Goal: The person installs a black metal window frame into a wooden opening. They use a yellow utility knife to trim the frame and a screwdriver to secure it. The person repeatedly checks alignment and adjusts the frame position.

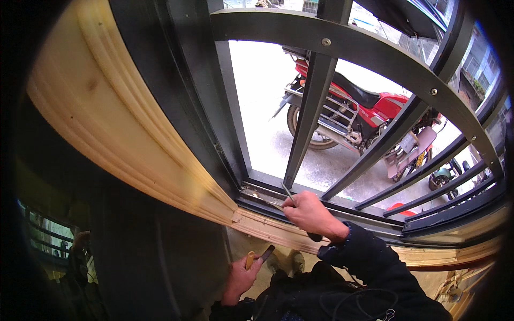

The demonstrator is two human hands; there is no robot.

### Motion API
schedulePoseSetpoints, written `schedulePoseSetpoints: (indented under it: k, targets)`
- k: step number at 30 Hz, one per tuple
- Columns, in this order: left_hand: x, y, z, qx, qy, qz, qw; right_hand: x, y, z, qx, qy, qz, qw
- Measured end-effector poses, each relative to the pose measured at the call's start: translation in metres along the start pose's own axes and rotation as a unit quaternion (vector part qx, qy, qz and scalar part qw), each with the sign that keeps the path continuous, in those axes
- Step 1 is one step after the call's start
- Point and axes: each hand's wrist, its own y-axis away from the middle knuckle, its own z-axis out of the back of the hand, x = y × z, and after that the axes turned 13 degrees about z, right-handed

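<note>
My right hand (311,213) is closed around a slim metal-shafted tool (288,191) over the window sill track. Its tip points up and left toward the foot of a dark bar, and a dark rounded end (315,236) shows below my wrist. The tool's kind is not clear. Just above the dark metal window track (257,193), my knuckles hide part of the sill. Lower and to the left, my left hand (241,275) grips a tool with a wooden part (250,260) and a dark flat bar (265,253). It is held below the wooden frame, apart from it.
Dark metal window bars (308,117) stand beyond my hands, joined by a curved crossbar (267,27). Pale wooden trim (160,155) edges the opening. Outside stand a red motorcycle (369,107) and a red round object (399,208). My shoes (296,261) show below.
</note>
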Motion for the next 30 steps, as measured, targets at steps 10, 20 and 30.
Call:
schedulePoseSetpoints:
  k: [10,20,30]
  targets:
    - [0.012,-0.011,0.003,0.013,0.035,-0.001,0.999,-0.013,-0.017,-0.044,-0.086,-0.077,0.042,0.992]
    - [0.01,-0.011,0.003,0.017,0.044,0.014,0.999,-0.01,-0.01,-0.04,-0.086,-0.179,-0.005,0.98]
    - [0.007,-0.009,0.003,0.015,0.046,0.008,0.999,-0.002,0.005,-0.034,-0.099,-0.201,-0.017,0.974]
